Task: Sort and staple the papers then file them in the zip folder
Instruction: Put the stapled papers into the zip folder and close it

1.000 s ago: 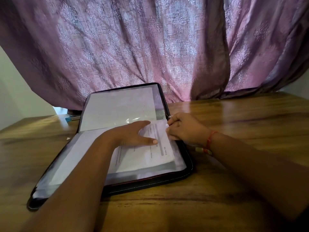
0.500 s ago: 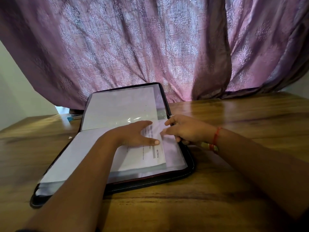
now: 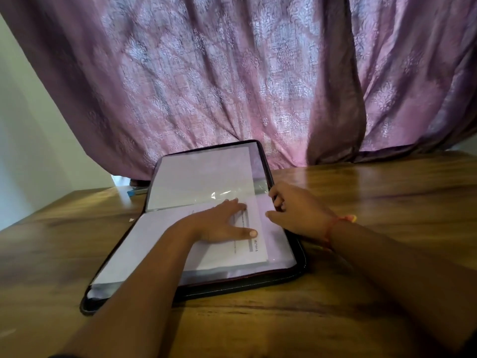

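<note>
A: Nearest us, what is the left hand (image 3: 219, 224) doing?

B: It lies flat, palm down, on the printed papers (image 3: 242, 250). That grip is released: fingers spread, nothing clasped. I judge the spread palm is there to pin the sheets so they cannot skid while they go into the sleeve.

A: And the papers themselves?

B: Under that palm and reaching toward its thumb side, on the near half of the open zip folder (image 3: 232, 288). A grey printed band shows just past the fingertips. Whether the set is stapled I cannot tell; no staple is visible.

A: The right hand (image 3: 296, 210)?

B: Just beyond the left hand's fingertips, at the folder's right edge. Its fingers are curled loosely with the tips at the border of the clear sleeve (image 3: 277, 250), and a red thread (image 3: 331, 228) circles the wrist. Whether it is pinching the plastic or only resting on it I cannot tell. It seems placed to hold the sleeve's mouth open or steady the edge against the left hand's push.

A: Farther out from both hands?

B: The folder's far half is propped up, a blank sheet showing behind glossy plastic, likely leaning so the near pocket stays reachable. Left of it, well apart from either grip, a small blue object (image 3: 134, 192) lies on the wooden counter (image 3: 361, 293); it is too small to name. Behind everything hangs a purple curtain (image 3: 232, 73).

A: So the stage?

B: Filing, I would say, with the zip not yet closed.
</note>
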The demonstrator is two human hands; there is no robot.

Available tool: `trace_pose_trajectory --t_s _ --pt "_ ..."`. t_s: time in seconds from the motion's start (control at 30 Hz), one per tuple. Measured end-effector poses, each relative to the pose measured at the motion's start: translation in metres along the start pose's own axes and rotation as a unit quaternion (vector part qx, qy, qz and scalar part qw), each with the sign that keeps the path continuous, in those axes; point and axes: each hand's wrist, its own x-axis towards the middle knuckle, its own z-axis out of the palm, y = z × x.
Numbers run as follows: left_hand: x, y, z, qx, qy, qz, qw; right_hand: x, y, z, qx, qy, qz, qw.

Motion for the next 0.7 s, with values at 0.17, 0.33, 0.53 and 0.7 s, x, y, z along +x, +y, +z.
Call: trace_pose_trajectory --t_s 0.17,0.33,0.53,0.7 --pt "-0.031 -0.036 -0.035 -0.177 0.129 -0.013 0.976 -0.001 -0.001 0.009 -0.029 -0.060 -0.060 0.996" --pt "-0.043 -0.125 -0.064 -0.300 0.307 -0.105 0.897 0.003 0.000 0.013 -0.012 -0.053 -0.082 0.995" --pt "-0.026 -0.205 -0.057 -0.466 0.285 -0.166 0.821 0.005 0.008 0.020 -0.035 -0.054 -0.104 0.992" --pt "-0.005 -0.193 -0.058 -0.536 0.289 -0.118 0.784 0.010 0.012 0.023 -0.066 -0.035 -0.124 0.989"
